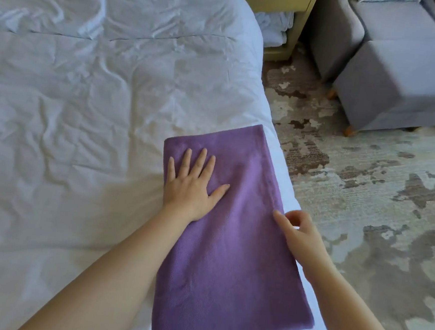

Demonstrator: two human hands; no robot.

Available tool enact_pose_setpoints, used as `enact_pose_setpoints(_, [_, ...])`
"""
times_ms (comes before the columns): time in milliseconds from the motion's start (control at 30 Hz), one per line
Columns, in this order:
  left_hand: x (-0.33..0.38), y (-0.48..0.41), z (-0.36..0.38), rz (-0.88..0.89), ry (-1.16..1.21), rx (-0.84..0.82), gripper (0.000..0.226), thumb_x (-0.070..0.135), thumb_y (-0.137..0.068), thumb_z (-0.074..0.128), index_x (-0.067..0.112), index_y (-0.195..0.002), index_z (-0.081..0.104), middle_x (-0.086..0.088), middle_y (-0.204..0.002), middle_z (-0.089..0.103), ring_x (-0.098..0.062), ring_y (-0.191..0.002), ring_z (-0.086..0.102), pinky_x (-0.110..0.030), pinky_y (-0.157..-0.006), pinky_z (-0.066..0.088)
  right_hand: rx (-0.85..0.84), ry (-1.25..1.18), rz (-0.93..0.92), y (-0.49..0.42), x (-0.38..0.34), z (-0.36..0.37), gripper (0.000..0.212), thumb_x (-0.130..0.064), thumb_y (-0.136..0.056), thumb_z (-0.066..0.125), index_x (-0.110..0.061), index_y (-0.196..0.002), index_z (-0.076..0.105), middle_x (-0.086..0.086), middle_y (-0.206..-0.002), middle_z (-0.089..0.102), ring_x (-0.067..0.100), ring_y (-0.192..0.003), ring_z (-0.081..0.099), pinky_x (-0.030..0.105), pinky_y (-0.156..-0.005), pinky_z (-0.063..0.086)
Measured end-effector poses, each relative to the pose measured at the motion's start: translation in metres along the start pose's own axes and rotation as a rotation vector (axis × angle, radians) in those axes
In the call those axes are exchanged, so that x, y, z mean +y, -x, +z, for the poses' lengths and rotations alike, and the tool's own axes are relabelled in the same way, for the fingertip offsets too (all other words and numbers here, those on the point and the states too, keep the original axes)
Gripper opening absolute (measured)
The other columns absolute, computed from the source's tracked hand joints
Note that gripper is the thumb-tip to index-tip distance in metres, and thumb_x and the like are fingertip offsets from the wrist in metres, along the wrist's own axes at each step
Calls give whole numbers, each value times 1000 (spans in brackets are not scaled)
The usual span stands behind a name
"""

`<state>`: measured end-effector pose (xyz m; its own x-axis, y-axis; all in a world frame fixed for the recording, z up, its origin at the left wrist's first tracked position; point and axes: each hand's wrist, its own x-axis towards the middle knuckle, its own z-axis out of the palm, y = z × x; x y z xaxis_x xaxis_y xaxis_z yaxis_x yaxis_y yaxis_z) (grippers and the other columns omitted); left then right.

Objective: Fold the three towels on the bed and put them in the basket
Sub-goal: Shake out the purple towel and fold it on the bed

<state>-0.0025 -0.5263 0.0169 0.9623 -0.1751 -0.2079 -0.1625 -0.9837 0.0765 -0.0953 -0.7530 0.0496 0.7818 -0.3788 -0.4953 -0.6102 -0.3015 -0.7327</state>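
Purple towel [230,257] lies folded into a long strip on the white bed [86,102], close along the bed's right edge. The left hand [191,183] rests flat on its far left part, palm down, fingers straight and spread wide, holding nothing. The right hand [301,232] sits at the towel's right edge about midway along. Its forefinger reaches onto the cloth and the other fingers are loosely curled; whether it pinches the edge cannot be told.

On the patterned carpet [377,203] to the right of the bed stand a grey footstool [399,85] and a grey armchair [352,27] behind it. A pale nightstand [291,43] holds folded white linen [274,26].

The towel's long axis runs from the person away, and its far end leans a little to the left.
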Motion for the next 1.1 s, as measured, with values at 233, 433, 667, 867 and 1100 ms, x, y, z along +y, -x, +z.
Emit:
enact_pose_setpoints(233, [33,34,-12,241,83,34,78,78,-80,-3,42,-149,-4,11,-160,-14,-27,-147,-14,-54,-114,-12,-181,20,79,49,37,-18,42,-52,-79,67,-23,-106,55,-2,-102,63,12,-88,63,26,-71,48])
enact_pose_setpoints(433, [44,63,9,244,61,-52,70,79,-76,-10,53,-139,-23,17,-157,-22,-24,-146,-19,-62,-112,-12,-173,15,-79,67,34,-21,24,-39,-93,54,-29,-109,41,-10,-98,62,1,-84,58,19,-64,42])
enact_pose_setpoints(667, [53,58,20,233,-5,-14,69,81,-76,-10,53,-137,-27,14,-157,-23,-24,-145,-20,-62,-111,-14,-104,228,-63,60,70,-24,28,-30,-94,55,-13,-115,47,-9,-84,54,22,-89,58,31,-74,39])
enact_pose_setpoints(867, [54,87,20,264,19,-11,72,75,-82,-5,44,-146,-13,12,-156,-24,-21,-145,-21,-51,-113,-19,278,481,-376,73,66,-7,39,-29,-95,43,-15,-131,45,6,-135,49,31,-123,46,40,-94,38])
enact_pose_setpoints(1100, [16,138,33,171,-15,118,62,61,-93,22,36,-150,16,8,-160,11,-19,-148,8,-49,-118,3,30,860,-460,77,88,35,68,-61,-93,17,-31,-151,-2,-18,-156,-10,7,-144,-15,31,-117,-4])
